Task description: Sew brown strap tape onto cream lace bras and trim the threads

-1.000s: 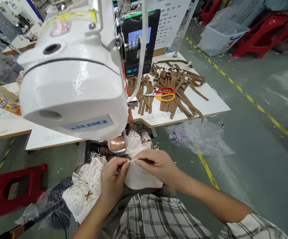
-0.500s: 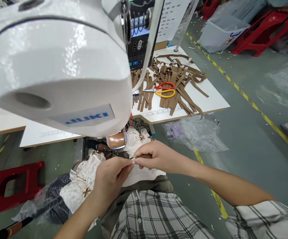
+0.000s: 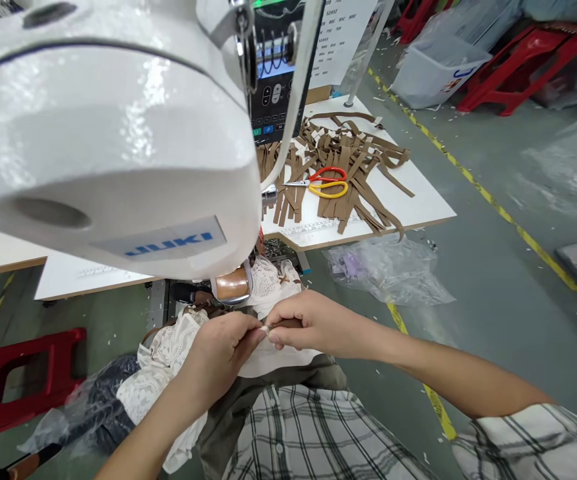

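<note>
My left hand (image 3: 226, 347) is closed in a pinch over my lap, with a tiny white bit of fabric (image 3: 266, 329) at its fingertips. Whether that bit belongs to a bra is hidden. Touching it from the other side, my right hand (image 3: 313, 323) pinches a short brown strap (image 3: 288, 324), mostly covered by the fingers. Beneath both hands lies a white lace bra (image 3: 271, 280) with a small brown bow, spread towards the sewing machine. More white lace bras (image 3: 168, 350) hang in a heap beside my left forearm.
A white JUKI sewing machine (image 3: 118, 153) looms at upper left, with a control panel (image 3: 273, 93) behind. On the white table (image 3: 418, 200) lie many brown straps (image 3: 353, 160) and red-and-yellow scissors (image 3: 328, 183). Plastic bags (image 3: 393, 267) and a red stool (image 3: 23, 380) are lower down.
The view has shifted slightly. Both hands keep their pinch, fingertips together, and the white bit between them shows a little more. The lace heap at left has slid down somewhat.
</note>
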Demonstrator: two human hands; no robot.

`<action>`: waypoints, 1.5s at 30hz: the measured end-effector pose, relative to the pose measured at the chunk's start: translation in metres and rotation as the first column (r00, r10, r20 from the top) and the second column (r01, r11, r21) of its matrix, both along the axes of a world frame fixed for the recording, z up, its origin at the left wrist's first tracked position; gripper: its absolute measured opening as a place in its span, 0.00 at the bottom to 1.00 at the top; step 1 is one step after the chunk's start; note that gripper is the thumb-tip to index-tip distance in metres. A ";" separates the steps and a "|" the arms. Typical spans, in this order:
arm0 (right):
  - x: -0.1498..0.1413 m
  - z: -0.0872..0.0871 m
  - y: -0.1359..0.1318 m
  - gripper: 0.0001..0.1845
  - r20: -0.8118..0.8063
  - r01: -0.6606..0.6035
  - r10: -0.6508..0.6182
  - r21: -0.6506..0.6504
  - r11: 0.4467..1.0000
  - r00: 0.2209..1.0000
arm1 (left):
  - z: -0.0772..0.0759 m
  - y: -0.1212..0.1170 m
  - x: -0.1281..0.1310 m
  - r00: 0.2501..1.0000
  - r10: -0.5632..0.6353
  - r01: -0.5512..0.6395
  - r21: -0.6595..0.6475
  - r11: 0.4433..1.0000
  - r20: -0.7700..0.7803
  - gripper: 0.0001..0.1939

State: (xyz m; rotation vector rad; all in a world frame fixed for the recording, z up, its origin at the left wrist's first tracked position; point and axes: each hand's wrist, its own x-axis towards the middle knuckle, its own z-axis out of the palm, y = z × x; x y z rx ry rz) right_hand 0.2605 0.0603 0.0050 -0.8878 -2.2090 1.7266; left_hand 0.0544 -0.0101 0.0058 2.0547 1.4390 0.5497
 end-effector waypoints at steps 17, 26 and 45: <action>-0.053 0.036 0.053 0.18 0.123 -0.002 -0.070 0.501 0.865 0.990 | -0.015 0.011 -0.046 0.918 0.146 0.115 0.601 0.791 -0.368 0.19; -0.045 0.019 0.036 0.10 0.047 0.063 -0.151 0.758 0.649 0.987 | -0.005 0.016 -0.044 0.822 0.139 0.236 0.553 0.799 -0.552 0.20; -0.045 -0.045 -0.001 0.18 -0.287 0.484 -0.397 0.377 0.790 0.872 | 0.007 0.012 -0.028 0.728 0.151 0.262 0.474 0.841 -0.669 0.22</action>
